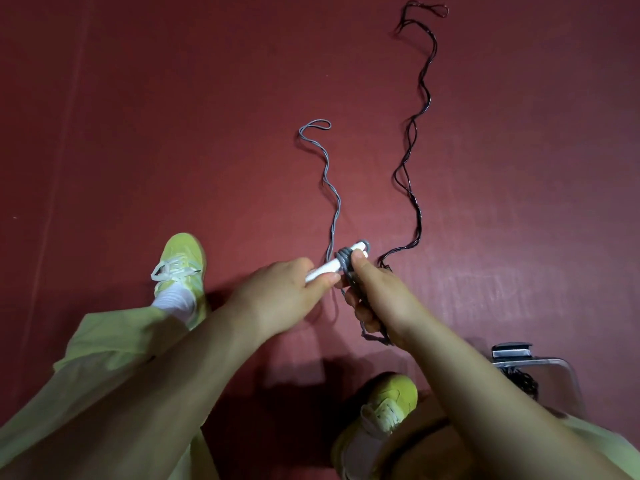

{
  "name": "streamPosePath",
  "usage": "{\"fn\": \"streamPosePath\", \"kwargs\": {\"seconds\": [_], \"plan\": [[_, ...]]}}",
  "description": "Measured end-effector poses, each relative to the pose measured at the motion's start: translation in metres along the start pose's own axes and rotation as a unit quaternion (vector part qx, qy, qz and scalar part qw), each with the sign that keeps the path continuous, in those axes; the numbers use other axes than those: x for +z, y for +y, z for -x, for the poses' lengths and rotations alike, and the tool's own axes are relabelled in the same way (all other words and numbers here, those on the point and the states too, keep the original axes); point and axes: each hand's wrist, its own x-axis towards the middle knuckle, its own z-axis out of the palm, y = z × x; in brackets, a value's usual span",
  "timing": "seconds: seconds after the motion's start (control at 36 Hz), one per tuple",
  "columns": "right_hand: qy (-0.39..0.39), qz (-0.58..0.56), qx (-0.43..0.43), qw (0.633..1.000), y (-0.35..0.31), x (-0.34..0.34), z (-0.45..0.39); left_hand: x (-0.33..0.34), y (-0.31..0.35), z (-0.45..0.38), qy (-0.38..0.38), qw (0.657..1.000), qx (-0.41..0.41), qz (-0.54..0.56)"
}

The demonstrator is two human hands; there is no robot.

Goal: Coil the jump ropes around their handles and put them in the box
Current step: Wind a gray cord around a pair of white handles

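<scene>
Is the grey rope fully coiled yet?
No. A few turns wrap the white handles, but most of the grey rope trails loose on the floor.

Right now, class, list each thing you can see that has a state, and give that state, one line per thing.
Grey rope: partly coiled round its handles, the rest trailing loose on the floor.
White handles: held off the floor, a few grey turns wound on.
Dark rope: uncoiled, lying stretched in waves on the floor.
Box: open, something dark already inside.
Left hand: grips the handles.
Right hand: pinches the grey coil.
</scene>
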Motion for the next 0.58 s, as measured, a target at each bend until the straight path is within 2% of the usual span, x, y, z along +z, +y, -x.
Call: {"fn": "streamPosePath", "kwargs": {"seconds": [0.14, 0.22, 0.31, 0.36, 0.42, 0.47, 0.53, 0.58], "plan": [[-0.003, 0.003, 0.017, 1.000, -0.002, -0.003, 0.002, 0.004, 0.003, 0.005, 0.060, 0.990, 0.072, -0.109], [0.012, 0.002, 0.006, 1.000, -0.004, -0.005, 0.003, 0.005, 0.004, 0.005, 0.078, 0.986, 0.094, -0.114], [0.017, -0.024, -0.015, 0.999, -0.006, -0.005, 0.004, 0.001, 0.003, 0.003, 0.012, 0.997, 0.069, -0.023], [0.021, -0.044, -0.032, 0.998, -0.008, -0.006, 0.004, -0.001, 0.005, 0.002, -0.057, 0.992, 0.037, 0.104], [0.015, -0.077, -0.045, 0.996, -0.009, -0.007, 0.003, -0.003, 0.010, 0.003, -0.115, 0.959, 0.019, 0.259], [-0.008, -0.128, -0.074, 0.989, -0.009, -0.008, 0.003, -0.009, 0.016, 0.007, -0.181, 0.904, -0.018, 0.386], [-0.028, -0.179, -0.102, 0.978, -0.008, -0.009, 0.002, -0.015, 0.017, 0.010, -0.263, 0.846, -0.054, 0.461], [-0.060, -0.224, -0.119, 0.965, -0.008, -0.010, 0.003, -0.018, 0.014, 0.010, -0.346, 0.795, -0.074, 0.493]]}}
